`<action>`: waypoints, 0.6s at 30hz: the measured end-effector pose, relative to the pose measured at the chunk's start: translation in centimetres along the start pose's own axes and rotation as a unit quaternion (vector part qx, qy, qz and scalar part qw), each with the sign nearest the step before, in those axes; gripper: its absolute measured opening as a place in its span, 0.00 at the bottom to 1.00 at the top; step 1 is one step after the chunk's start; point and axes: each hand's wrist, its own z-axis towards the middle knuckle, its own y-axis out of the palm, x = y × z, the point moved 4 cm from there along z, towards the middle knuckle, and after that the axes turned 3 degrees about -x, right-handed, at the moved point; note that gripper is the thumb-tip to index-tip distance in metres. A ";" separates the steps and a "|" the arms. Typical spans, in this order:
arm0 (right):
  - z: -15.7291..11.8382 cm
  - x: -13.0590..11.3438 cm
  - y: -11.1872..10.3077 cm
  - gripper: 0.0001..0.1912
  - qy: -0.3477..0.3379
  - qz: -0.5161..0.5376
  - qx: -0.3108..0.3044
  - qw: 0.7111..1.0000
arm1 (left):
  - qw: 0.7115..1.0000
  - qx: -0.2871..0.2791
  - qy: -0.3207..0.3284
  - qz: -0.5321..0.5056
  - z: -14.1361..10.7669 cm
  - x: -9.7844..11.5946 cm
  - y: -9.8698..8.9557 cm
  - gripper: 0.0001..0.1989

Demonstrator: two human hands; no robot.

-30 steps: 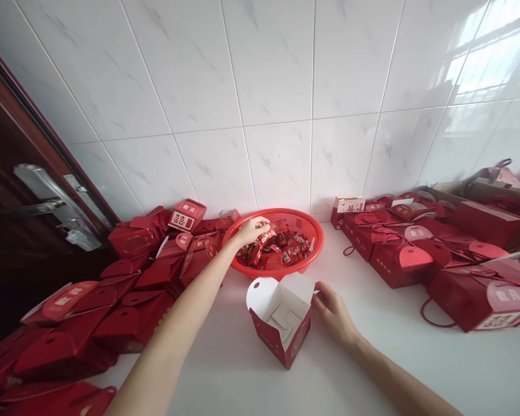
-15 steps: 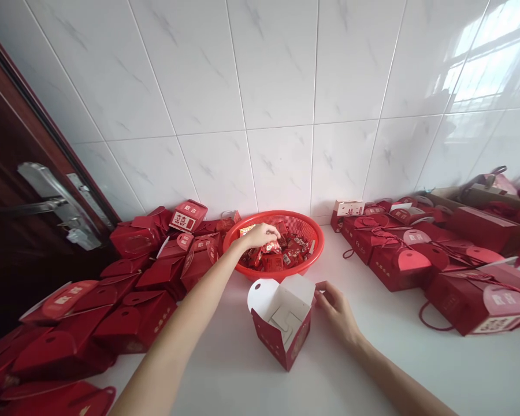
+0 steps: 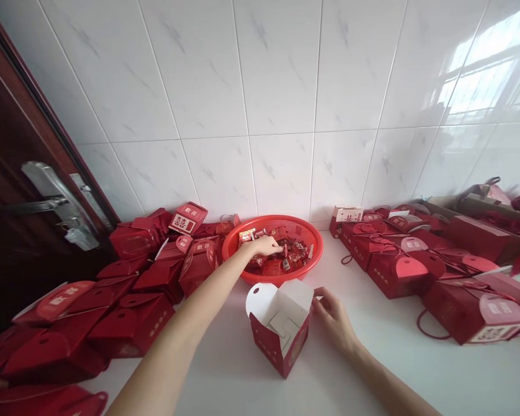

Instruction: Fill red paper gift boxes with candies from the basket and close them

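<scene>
A red plastic basket (image 3: 314, 267) full of small red-wrapped candies (image 3: 272, 267) stands against the wall. My left hand (image 3: 266, 246) reaches into it from the left, its fingers curled and pinched at a small red-wrapped candy (image 3: 286, 252); part of the grip is hidden. In front of the basket an open red gift box (image 3: 266, 341) stands upright with its white-lined flaps raised. The folded white bottom shows inside, with no candy on it. My right hand (image 3: 333, 316) is at the box's right side, thumb and fingers closed on the edge of a flap.
Closed red gift boxes (image 3: 127, 323) crowd the left side of the white tabletop (image 3: 225, 370). More boxes (image 3: 398, 271) with cord handles are lined up on the right. A tiled wall (image 3: 281, 179) rises behind, and a dark door with a metal handle (image 3: 47, 205) is at the left.
My left hand has shifted slightly right and lower among the candies; the red packet seen under its fingers before is no longer in them. My right hand stays at the box.
</scene>
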 end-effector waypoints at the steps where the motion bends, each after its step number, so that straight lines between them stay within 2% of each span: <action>1: 0.0 0.0 0.0 0.17 0.000 -0.002 -0.002 1.000 | 1.000 -0.003 0.004 0.004 0.0 0.0 0.0 0.17; 10: 0.1 0.1 0.3 0.15 -0.006 -0.004 -0.013 1.000 | 0.994 -0.096 0.017 0.045 1.1 -0.5 0.6 0.17; 13: 0.2 0.0 0.2 0.14 -0.016 -0.012 -0.007 1.000 | 0.994 -0.094 0.023 0.042 1.7 -0.5 0.4 0.18; 16: 0.1 -0.2 0.2 0.13 -0.023 -0.018 -0.001 1.000 | 0.996 -0.077 0.031 0.040 1.9 -0.1 0.6 0.27; 18: 0.1 -0.3 0.2 0.13 -0.028 -0.020 0.000 0.999 | 0.996 -0.069 0.039 0.040 1.9 0.3 0.9 0.25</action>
